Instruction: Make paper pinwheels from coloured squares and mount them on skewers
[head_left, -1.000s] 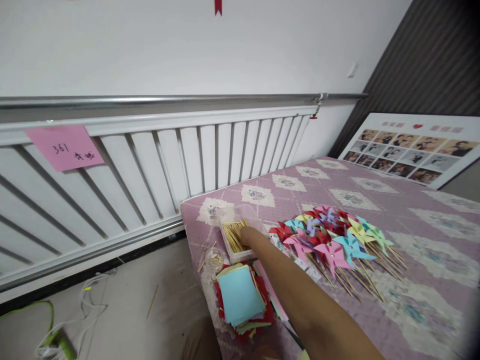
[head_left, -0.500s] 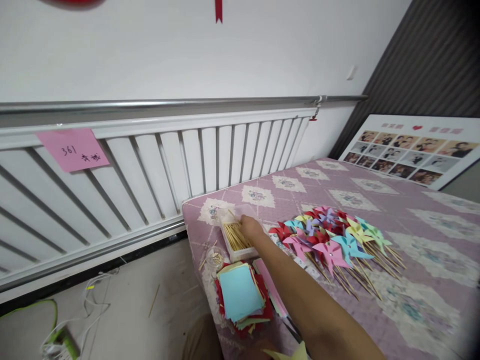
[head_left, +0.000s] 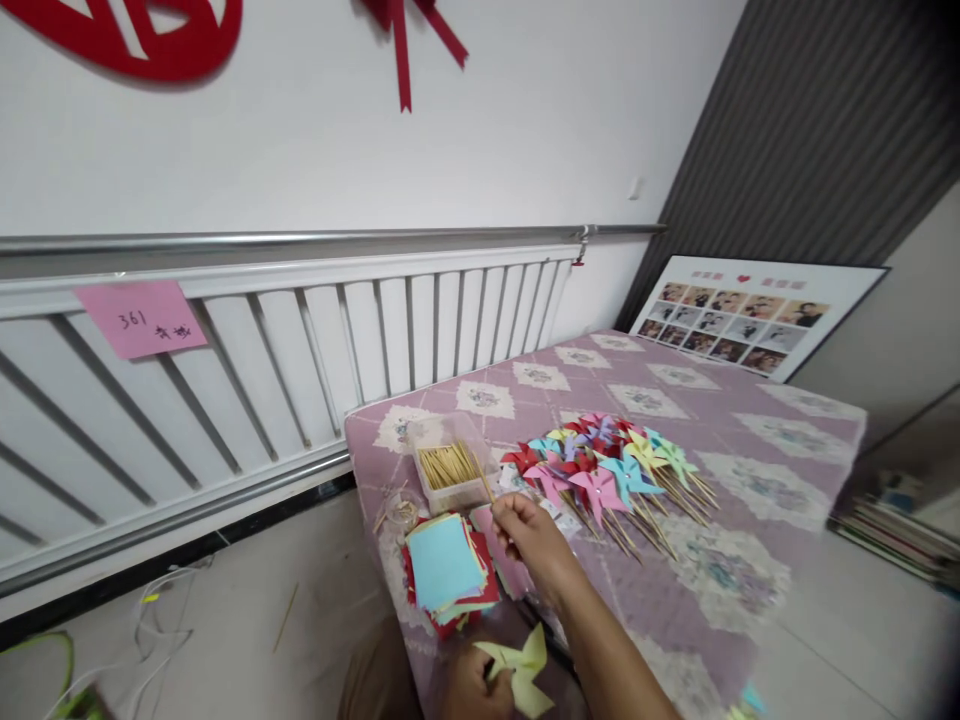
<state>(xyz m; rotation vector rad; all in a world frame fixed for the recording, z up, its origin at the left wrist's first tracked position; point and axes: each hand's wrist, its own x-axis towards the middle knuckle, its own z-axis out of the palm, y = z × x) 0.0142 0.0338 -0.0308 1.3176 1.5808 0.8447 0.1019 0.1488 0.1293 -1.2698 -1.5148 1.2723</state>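
My right hand (head_left: 519, 525) pinches a thin wooden stick (head_left: 484, 480), which points up and away from the fingers. Low in the view, my left hand (head_left: 471, 684) is closed on a pale yellow paper pinwheel (head_left: 523, 668). Just beyond the right hand stands a clear plastic box (head_left: 454, 497) full of wooden sticks (head_left: 444, 464). Between the hands and the bed's left edge lies a stack of coloured paper squares (head_left: 448, 562), light blue on top. A small clear cup (head_left: 403, 510) holding small pieces sits by the stack.
Finished pinwheels on sticks (head_left: 600, 487) lie in a heap on the purple patterned cover (head_left: 694, 405). A white radiator (head_left: 322, 345) runs along the wall. A photo board (head_left: 757, 300) leans at the far end. One stick (head_left: 286, 617) and white cables (head_left: 161, 640) lie on the floor.
My right hand has come back from the box toward me with a wooden stick. The yellow pinwheel in my left hand now shows more fully, as the view has tilted up and shifted right.
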